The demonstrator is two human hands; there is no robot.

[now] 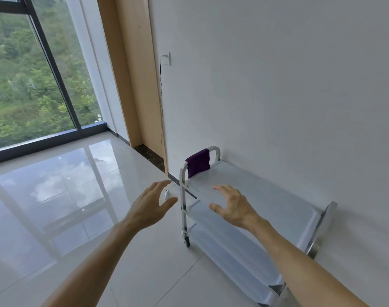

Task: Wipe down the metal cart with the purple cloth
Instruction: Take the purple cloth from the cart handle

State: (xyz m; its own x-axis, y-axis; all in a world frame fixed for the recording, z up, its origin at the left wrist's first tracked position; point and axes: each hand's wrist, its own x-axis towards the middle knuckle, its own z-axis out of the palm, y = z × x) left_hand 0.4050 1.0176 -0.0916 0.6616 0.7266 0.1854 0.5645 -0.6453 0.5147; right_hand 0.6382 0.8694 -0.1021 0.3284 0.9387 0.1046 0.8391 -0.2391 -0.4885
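Purple cloth (198, 162) hangs over the cart (251, 196) handle by the wall; left hand (150, 207) and right hand (232, 206) both reach out spread, empty (nothing wiped yet). Best to lift it clear off the rail.

Bright daylight from window (31, 69) on my left, sky glare on glossy floor tiles (62, 187), soft overall, wide-angle bending at edges.
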